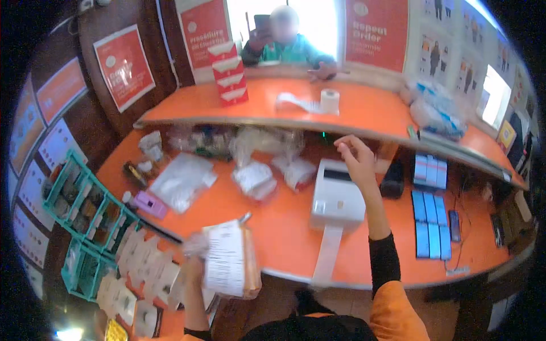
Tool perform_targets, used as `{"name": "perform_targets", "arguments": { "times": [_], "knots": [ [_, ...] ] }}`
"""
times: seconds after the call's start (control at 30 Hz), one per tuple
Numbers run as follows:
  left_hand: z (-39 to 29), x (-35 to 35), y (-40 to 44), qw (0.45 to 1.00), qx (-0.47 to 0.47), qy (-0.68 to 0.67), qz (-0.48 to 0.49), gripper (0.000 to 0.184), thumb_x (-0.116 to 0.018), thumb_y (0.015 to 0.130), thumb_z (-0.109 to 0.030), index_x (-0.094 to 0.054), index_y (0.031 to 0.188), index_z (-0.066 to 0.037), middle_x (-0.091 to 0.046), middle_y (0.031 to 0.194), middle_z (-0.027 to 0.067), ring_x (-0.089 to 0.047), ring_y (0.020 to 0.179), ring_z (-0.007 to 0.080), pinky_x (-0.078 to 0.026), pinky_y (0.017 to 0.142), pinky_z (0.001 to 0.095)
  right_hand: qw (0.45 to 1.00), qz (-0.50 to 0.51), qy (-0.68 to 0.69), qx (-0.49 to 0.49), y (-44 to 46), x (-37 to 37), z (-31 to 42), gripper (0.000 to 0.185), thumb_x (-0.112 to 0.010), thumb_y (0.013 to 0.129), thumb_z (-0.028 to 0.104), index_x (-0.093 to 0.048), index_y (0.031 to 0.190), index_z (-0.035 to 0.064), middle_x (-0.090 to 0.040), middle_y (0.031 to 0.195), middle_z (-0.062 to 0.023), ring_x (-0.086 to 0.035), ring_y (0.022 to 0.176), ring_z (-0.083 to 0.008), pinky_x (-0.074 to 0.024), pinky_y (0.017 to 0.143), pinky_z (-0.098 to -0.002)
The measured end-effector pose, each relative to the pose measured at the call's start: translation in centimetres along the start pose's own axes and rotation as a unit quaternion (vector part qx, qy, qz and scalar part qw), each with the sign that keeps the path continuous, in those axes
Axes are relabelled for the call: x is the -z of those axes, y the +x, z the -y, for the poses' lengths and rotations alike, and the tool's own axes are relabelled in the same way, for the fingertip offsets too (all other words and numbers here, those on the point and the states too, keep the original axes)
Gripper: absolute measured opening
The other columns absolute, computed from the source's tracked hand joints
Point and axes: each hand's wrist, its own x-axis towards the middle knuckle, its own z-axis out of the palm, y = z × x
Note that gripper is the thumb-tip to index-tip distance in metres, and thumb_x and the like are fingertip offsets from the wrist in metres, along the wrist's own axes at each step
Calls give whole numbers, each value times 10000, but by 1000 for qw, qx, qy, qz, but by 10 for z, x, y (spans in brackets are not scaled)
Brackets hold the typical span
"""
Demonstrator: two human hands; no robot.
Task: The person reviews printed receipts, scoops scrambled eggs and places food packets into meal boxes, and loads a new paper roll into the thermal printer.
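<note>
My left hand point(195, 267) is closed on a brown packed bag point(252, 267) with a long white printed receipt point(225, 256) across its front. Clear plastic bunches at the bag's top near my fingers. My right hand point(358, 159) is raised just beyond a white receipt printer point(339, 199), fingers loosely bent and apart, nothing seen in them. From the printer's near side a strip of blank paper point(328, 253) hangs over the counter edge.
Several tied plastic bags point(254, 179) lie under the orange shelf point(387, 105). Phones point(430, 213) stand at right; teal crates point(85, 207) and cartons point(151, 258) at left. The shelf holds red boxes point(230, 79) and a paper roll point(329, 101). A person point(293, 51) stands beyond.
</note>
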Motion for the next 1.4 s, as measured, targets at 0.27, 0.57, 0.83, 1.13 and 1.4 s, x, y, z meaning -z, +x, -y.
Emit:
{"name": "perform_targets", "arguments": {
  "times": [0.27, 0.57, 0.83, 1.13, 1.4],
  "knots": [
    [131, -172, 81, 984, -7, -55, 171, 347, -564, 892, -210, -549, 1146, 26, -607, 975, 90, -597, 821, 184, -490, 750, 302, 903, -4, -424, 71, 194, -28, -67, 752, -778, 643, 481, -494, 1266, 173, -607, 1115, -191, -584, 1053, -348, -469, 883, -412],
    [-113, -369, 223, 794, -513, 244, 219, 381, -573, 876, -281, -536, 1169, -41, -514, 1245, 181, -447, 1196, 365, -340, 1023, 463, 965, 90, -247, -14, 211, -39, -111, 670, -780, 599, 425, -509, 1122, 107, -676, 1020, -174, -645, 953, -376, -513, 792, -466],
    [-50, -487, 298, 699, -275, 505, 425, 511, -622, 824, -398, -552, 1190, -47, -581, 1190, 211, -537, 1147, 332, -413, 985, 420, 963, 128, -238, -21, 217, -24, -115, 677, -780, 631, 451, -508, 1146, 106, -675, 1040, -159, -651, 964, -350, -513, 796, -451],
    [-73, -294, 309, 918, -210, 298, 158, 484, -637, 691, -107, -485, 1133, 17, -612, 965, 186, -629, 868, 323, -494, 770, 411, 908, -35, -316, 272, 150, -8, -48, 360, -652, 796, 276, -551, 1103, 117, -556, 1132, -160, -564, 989, -345, -433, 826, -527],
    [70, -88, 187, 848, 41, 526, -44, 277, -493, 885, -223, -603, 1025, -11, -585, 1075, 258, -561, 1019, 389, -448, 840, 488, 713, 656, -245, 40, 120, -186, -117, 370, -509, 782, 120, -615, 1136, 89, -632, 1072, -231, -636, 948, -367, -504, 834, -463]
  ]
}}
